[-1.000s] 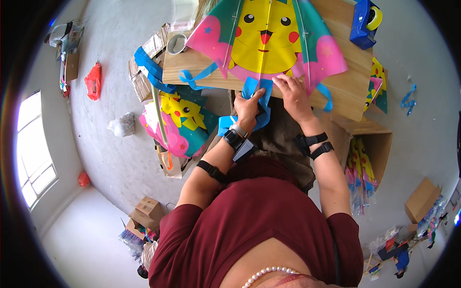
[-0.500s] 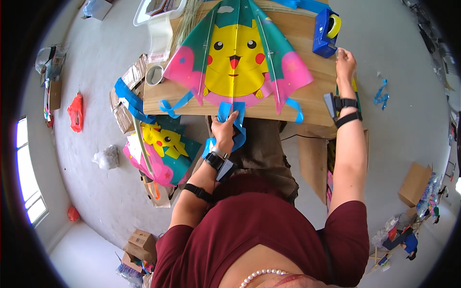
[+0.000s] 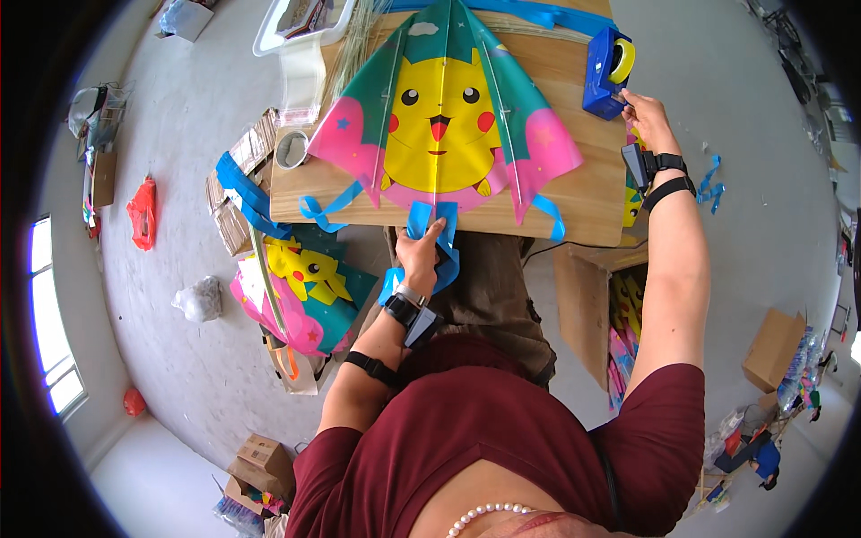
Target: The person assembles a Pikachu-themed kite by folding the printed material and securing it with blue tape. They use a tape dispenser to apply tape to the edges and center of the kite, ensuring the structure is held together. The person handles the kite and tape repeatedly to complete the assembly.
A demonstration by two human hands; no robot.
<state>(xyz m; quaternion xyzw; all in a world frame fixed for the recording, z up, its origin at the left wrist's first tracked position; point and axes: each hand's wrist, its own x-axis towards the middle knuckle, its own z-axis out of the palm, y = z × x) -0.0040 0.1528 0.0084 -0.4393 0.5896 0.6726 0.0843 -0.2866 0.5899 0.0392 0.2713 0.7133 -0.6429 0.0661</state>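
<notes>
A kite (image 3: 437, 134) with a yellow cartoon face, green upper panels and pink lower edges lies spread on the wooden table, thin rods along it. At its bottom middle, my left hand (image 3: 419, 258) is closed on a blue ribbon (image 3: 420, 218), thumb on top; the ribbon's folds hang beside the wrist. My right hand (image 3: 650, 118) reaches to the front end of a blue tape dispenser (image 3: 603, 85) at the table's right edge. Its thumb and forefinger are pinched there; what they grip is too small to make out. A yellow-cored tape roll (image 3: 623, 61) sits in the dispenser.
On the wooden table (image 3: 574, 211) are a tape roll (image 3: 291, 150), thin sticks (image 3: 366, 45) and a white tray (image 3: 260, 40). Blue ribbons (image 3: 242, 193) and another printed kite (image 3: 309, 278) hang at the left. An open carton (image 3: 583, 309) stands below right.
My right hand has moved from just below the tape dispenser to its front end, fingers pinching there. The left hand keeps its hold on the ribbon. The whole view has shifted slightly.
</notes>
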